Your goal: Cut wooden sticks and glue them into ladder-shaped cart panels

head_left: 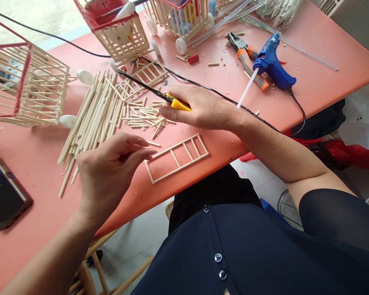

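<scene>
My right hand is closed around the yellow grip of a long, thin black tool. The tool points left, over loose sticks. My left hand is curled, thumb and forefinger nearly together above the left end of a small ladder-like stick frame. Whatever those fingertips hold, if anything, I cannot make out. A short stick shows right beside them. The frame lies flat near the table edge, with its rungs mostly toward the right. Beyond it spreads a pile of short cut sticks.
Long sticks lie bundled at left, near a second stick frame. Wheeled stick baskets stand along the back. A blue glue gun and pliers lie at right, a black cord crosses the table, and a phone sits at left.
</scene>
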Motion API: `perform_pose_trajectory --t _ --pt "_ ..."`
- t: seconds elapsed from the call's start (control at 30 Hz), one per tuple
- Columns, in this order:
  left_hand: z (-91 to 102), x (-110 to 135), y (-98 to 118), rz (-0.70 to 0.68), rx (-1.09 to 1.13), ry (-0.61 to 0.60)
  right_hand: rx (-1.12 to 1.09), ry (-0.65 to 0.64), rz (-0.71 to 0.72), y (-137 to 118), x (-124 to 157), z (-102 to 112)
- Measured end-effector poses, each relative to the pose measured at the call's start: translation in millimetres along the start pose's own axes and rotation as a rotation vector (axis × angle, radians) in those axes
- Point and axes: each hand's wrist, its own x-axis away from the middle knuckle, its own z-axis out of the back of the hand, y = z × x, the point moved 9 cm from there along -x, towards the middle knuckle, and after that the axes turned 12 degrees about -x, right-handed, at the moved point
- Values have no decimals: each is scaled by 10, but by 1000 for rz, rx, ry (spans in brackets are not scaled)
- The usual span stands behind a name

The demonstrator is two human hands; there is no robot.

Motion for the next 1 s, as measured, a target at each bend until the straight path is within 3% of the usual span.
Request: perform_pose_trajectory --t 0.13,0.23,0.37,0.6,0.73,0.83,0.93,1.0 --pt "-388 31 -243 308 575 -362 6 -8 -5 5 3 -2" --pt "-479 61 -268 362 766 -454 -7 0 15 13 6 -2" --pt "-431 120 -243 329 735 -444 -20 19 39 16 10 9" --pt "-343 185 -27 207 441 -377 -37 14 40 23 -8 7" --pt "-201 205 212 -109 75 -228 -21 11 37 32 -11 2" --pt "-105 405 598 -550 -214 18 4 8 34 27 -8 -6" --pt "-253 795 977 -1011 -436 219 35 -6 15 28 -9 -23" --pt "-433 911 1087 -1135 -523 227 53 -11 7 26 -11 -27"
